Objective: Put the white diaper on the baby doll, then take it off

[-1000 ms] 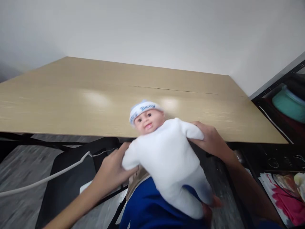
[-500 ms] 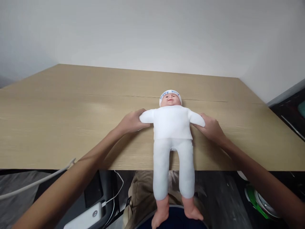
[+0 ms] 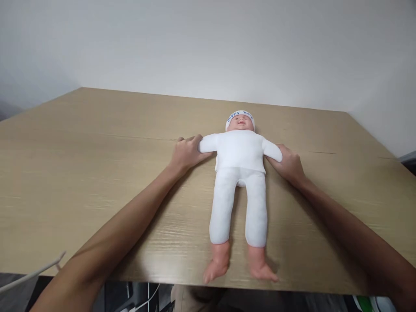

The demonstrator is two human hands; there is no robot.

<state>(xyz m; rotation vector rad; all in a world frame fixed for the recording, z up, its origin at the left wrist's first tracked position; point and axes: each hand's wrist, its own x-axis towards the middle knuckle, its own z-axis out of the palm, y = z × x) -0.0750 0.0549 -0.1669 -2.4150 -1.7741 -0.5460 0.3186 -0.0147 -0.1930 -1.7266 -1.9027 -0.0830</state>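
Note:
A baby doll (image 3: 241, 149) lies face up on the wooden table, dressed in a white top and white trousers, with a white cap bearing blue lettering. Its bare feet point toward me, close to the table's front edge. My left hand (image 3: 188, 151) is closed around the end of the doll's arm on the left side of the view. On the other side, my right hand (image 3: 290, 164) grips the doll's other arm. Some fingers of both hands are hidden behind the doll's sleeves.
The light wooden table (image 3: 97, 173) reaches back to a pale wall (image 3: 208, 47). A white cable (image 3: 32, 274) crosses the front left edge. Below that edge are a thin white cord and a green and white object (image 3: 364, 302) at the right, partly cut off.
The doll has moved farther onto the table, held in both hands. Its legs, which hung past the front edge, now lie over the tabletop. The camera view has shifted too.

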